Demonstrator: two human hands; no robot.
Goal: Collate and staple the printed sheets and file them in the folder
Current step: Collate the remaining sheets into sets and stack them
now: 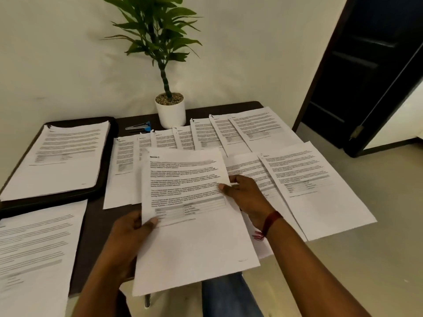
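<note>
Left hand (130, 234) grips the collated sheets (190, 225) at the left edge, thumb on top. Right hand (242, 195) pinches the right edge, apparently to square them. The set is held above the surface (96, 225). The stapler (139, 126) lies beyond; the folder (57, 197) at left carries a stack.

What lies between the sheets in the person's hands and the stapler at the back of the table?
Only a fanned row of printed sheets, lying flat on the table between the held sheets and the stapler. Nothing upright blocks the way; the plant pot stands to the stapler's right.
</note>
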